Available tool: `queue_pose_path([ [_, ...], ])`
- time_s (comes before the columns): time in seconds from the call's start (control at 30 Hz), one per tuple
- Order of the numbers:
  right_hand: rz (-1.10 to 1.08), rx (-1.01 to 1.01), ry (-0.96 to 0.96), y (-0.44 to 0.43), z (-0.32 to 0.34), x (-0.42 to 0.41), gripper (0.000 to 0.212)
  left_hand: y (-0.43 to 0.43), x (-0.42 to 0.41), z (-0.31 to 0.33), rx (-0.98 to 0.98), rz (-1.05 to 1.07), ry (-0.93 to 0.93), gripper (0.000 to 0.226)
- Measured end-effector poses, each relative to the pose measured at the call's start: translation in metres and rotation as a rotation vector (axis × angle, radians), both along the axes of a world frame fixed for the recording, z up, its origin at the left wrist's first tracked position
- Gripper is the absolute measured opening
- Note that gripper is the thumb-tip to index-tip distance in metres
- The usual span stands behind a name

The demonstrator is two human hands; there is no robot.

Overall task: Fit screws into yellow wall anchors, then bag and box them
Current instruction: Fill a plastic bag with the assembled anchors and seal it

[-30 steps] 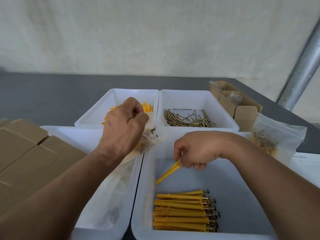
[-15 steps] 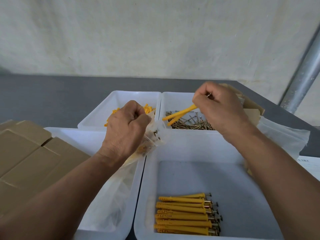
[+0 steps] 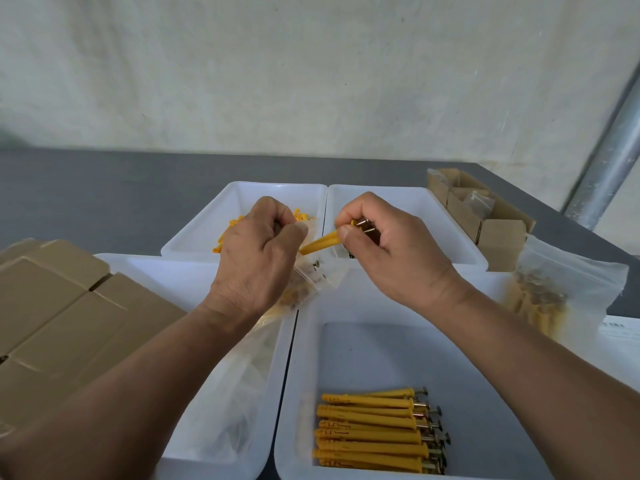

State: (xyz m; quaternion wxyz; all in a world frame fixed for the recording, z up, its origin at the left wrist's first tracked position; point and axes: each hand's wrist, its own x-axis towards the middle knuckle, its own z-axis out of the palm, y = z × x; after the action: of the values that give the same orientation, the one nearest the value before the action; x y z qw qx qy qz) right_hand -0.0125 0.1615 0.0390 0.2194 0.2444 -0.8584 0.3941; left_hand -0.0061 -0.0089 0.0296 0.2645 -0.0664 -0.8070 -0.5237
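Note:
My left hand (image 3: pixel 258 261) grips the mouth of a small clear plastic bag (image 3: pixel 308 278) that holds several yellow anchors with screws. My right hand (image 3: pixel 391 251) pinches assembled yellow anchors (image 3: pixel 320 243) by their screw ends, tips pointing at the bag's opening, close to my left thumb. In the near right white tray (image 3: pixel 349 310) lies a stack of several assembled anchors (image 3: pixel 374 434). The far left tray (image 3: pixel 204 242) holds loose yellow anchors (image 3: pixel 230 226). The far right tray (image 3: pixel 446 220) holds screws, mostly hidden behind my right hand.
Closed brown cartons (image 3: pixel 65 313) lie at the left. The near left tray (image 3: pixel 194 282) holds empty clear bags (image 3: pixel 239 393). An open cardboard box (image 3: pixel 491 223) and a filled clear bag (image 3: pixel 554 296) are at the right, with a metal pole (image 3: pixel 606 161) behind.
My right hand lifted anchors from the near right tray, swung up over the screw tray, then came left and down to the bag's mouth. My left hand kept holding the bag.

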Motion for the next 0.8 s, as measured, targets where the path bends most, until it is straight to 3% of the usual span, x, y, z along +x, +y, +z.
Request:
queue_pose_path([
  [0.43,0.06,0.016,-0.238,-0.025,-0.016,-0.004,0.011,0.004,0.0,-0.001,0.013,-0.107,0.034,0.015],
  [0.57,0.13,0.057,-0.293,-0.019,-0.008,0.0,0.03,0.001,-0.003,-0.002,0.029,-0.106,0.024,0.015],
  [0.63,0.112,-0.012,-0.294,-0.016,-0.002,0.004,0.034,-0.001,-0.004,-0.003,0.049,-0.11,0.016,0.016],
  [0.77,0.014,-0.143,-0.302,-0.011,0.005,0.003,0.018,-0.005,-0.007,-0.003,0.103,-0.125,-0.008,0.013],
  [0.8,0.02,-0.107,-0.352,-0.009,0.005,0.003,0.027,-0.006,-0.007,-0.003,0.12,-0.131,-0.013,0.013],
])
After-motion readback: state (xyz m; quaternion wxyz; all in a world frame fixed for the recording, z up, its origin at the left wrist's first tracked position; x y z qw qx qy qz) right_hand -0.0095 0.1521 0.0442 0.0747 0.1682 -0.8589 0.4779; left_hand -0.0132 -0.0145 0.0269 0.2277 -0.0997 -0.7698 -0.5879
